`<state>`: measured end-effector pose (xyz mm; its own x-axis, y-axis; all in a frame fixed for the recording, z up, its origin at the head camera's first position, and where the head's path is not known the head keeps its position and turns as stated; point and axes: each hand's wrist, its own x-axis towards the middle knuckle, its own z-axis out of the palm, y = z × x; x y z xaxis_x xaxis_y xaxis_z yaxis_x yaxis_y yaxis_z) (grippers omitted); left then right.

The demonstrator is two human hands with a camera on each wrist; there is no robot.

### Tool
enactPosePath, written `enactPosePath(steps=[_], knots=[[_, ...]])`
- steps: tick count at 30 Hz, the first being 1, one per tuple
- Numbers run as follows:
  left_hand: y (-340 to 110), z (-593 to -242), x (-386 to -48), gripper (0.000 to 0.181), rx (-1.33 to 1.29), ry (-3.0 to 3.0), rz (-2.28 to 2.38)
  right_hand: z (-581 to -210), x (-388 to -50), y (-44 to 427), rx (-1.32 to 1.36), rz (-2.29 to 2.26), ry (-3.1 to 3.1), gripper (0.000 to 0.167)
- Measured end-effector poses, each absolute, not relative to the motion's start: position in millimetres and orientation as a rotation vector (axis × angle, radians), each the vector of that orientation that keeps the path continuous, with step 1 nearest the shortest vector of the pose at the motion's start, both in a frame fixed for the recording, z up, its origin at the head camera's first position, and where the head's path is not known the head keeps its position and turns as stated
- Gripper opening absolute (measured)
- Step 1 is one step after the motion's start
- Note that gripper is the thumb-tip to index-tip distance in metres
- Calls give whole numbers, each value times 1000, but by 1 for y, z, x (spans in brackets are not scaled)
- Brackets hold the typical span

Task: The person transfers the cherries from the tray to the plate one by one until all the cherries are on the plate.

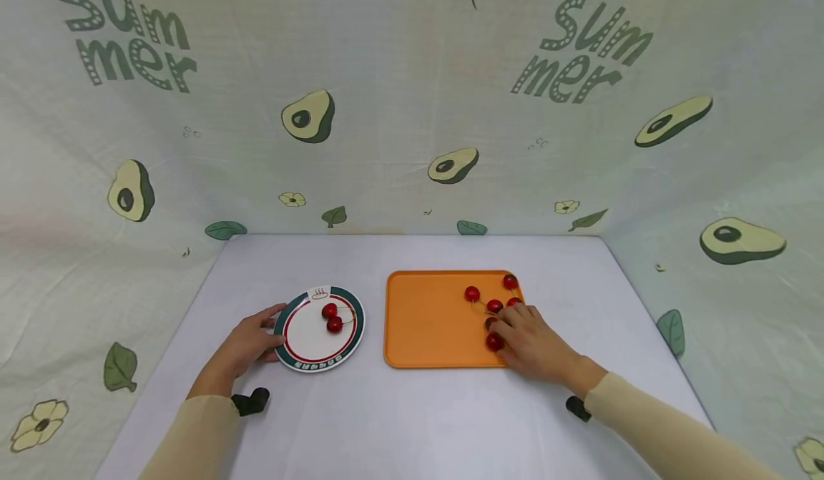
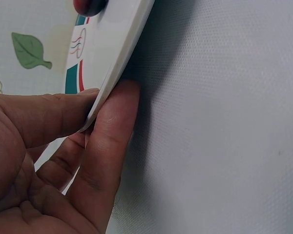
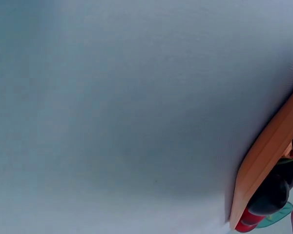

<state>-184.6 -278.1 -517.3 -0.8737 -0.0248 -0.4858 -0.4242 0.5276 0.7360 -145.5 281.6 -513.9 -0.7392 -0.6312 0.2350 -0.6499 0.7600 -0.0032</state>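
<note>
The left hand (image 1: 247,340) pinches a plate (image 1: 309,340) bearing two cherries (image 1: 333,324); the right hand (image 1: 536,344) is at further cherries (image 1: 472,294) on an orange tray (image 1: 425,319), its grip indiscernible.

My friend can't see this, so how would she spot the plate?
On the white table, look left of the orange tray. There, the left hand holds a plate bearing two cherries. Unlike the rectangular tray, it's round, with green and red rings.

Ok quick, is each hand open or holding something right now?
Left hand: holding the plate.
Right hand: at the cherries on the tray; can't tell if it's holding one.
</note>
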Motion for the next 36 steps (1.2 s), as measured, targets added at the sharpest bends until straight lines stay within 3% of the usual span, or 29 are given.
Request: enactPosePath(steps=[17,36], knots=[[-276,-513,-181,79,-360,2379,1282,-509,-161,268,1093,61,-2739,29],[-278,-514,-186,81,-369,2358,1275,-517,-157,258,660,37,-2809,46]])
